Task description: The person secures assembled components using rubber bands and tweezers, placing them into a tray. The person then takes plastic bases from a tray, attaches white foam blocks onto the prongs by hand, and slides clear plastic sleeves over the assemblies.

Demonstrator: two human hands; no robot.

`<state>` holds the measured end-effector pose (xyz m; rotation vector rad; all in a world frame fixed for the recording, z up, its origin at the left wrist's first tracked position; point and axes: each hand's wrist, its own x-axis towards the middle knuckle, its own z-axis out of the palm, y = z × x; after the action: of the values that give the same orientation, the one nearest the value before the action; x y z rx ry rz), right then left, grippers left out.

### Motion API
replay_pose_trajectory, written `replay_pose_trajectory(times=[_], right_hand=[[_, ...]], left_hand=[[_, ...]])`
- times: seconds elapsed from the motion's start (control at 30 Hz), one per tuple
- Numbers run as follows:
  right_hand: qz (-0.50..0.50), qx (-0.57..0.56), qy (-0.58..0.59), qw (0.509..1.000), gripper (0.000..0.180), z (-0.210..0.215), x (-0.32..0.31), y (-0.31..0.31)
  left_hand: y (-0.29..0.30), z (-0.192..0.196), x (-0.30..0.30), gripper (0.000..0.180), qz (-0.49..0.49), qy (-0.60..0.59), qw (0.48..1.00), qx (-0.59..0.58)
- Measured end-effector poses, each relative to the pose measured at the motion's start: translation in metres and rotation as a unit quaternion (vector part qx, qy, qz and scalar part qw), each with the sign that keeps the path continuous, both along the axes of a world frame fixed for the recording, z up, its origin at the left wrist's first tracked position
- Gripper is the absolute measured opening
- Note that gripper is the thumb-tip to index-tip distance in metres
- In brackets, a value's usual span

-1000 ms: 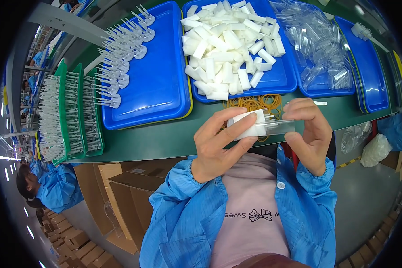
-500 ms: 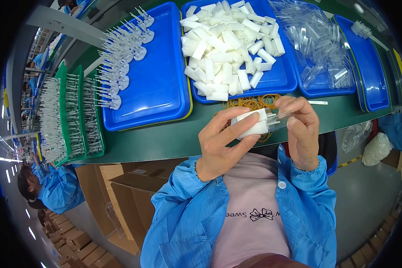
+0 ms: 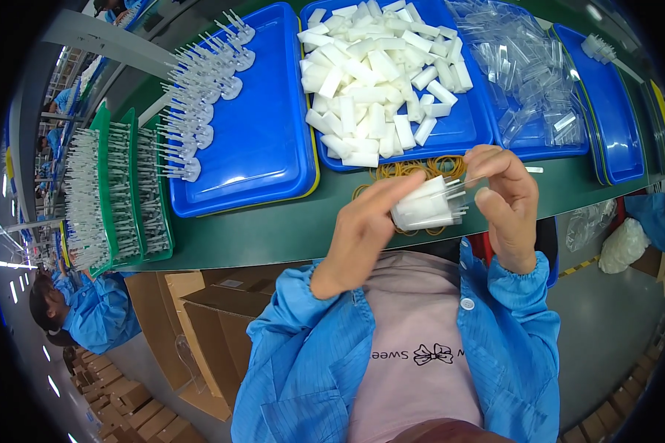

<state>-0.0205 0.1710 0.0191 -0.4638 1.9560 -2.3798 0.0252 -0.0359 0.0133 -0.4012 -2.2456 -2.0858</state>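
My left hand (image 3: pixel 366 232) lies with its fingers straight along a white block (image 3: pixel 425 196), gripping it from its left end. Clear plastic (image 3: pixel 430 220) wraps around the block's lower side. Several thin pale rods (image 3: pixel 457 193) stick out of its right end. Beside those rod ends is my right hand (image 3: pixel 511 203), its fingers bent and its thumb apart from them. I see nothing firmly between those fingertips, though a thin clear edge shows near them. On the bench behind the block lies a heap of tan rubber bands (image 3: pixel 421 170).
Behind my hands, blue trays hold white blocks (image 3: pixel 369 81) and clear plastic sleeves (image 3: pixel 524 66). At left, a blue tray (image 3: pixel 251 148) carries pale rod-and-disc pieces (image 3: pixel 199 111); green racks (image 3: pixel 118 199) hold many more rods. Below the bench stands a cardboard box (image 3: pixel 222 310). A co-worker (image 3: pixel 89 310) is at far left.
My left hand's fingers have straightened along the block. The clear plastic no longer reaches as far toward my right hand, which has shifted slightly right, away from the block.
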Motion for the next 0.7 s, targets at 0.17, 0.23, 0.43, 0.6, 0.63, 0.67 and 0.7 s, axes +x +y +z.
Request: replay_pose_trajectory(times=[0.17,0.23,0.43,0.6,0.63,0.67,0.7], right_hand=[[0.084,0.253,0.123,0.956,0.023,0.017,-0.011,0.003],[0.014,0.316,0.203,0.927,0.036,0.021,-0.010,-0.002],[0.107,0.286,0.267,0.914,0.093,0.031,0.002,-0.006],[0.121,0.317,0.257,0.905,0.105,0.025,0.002,-0.011],[0.122,0.328,0.255,0.901,0.105,0.025,0.004,-0.013],[0.123,0.340,0.254,0.897,0.105,0.024,0.005,-0.015],[0.123,0.340,0.251,0.898,0.105,0.023,0.005,-0.015]], left_hand=[[-0.004,-0.011,-0.005,0.060,-0.230,-0.356,0.875,0.235],[-0.001,-0.016,-0.003,0.059,-0.236,-0.384,0.846,0.284],[0.006,-0.014,0.000,0.056,-0.223,-0.381,0.799,0.408],[0.012,-0.018,0.005,0.053,-0.174,-0.379,0.816,0.400],[0.013,-0.019,0.006,0.053,-0.172,-0.381,0.815,0.400],[0.014,-0.019,0.006,0.052,-0.163,-0.385,0.814,0.404],[0.015,-0.019,0.007,0.051,-0.155,-0.390,0.811,0.408]])
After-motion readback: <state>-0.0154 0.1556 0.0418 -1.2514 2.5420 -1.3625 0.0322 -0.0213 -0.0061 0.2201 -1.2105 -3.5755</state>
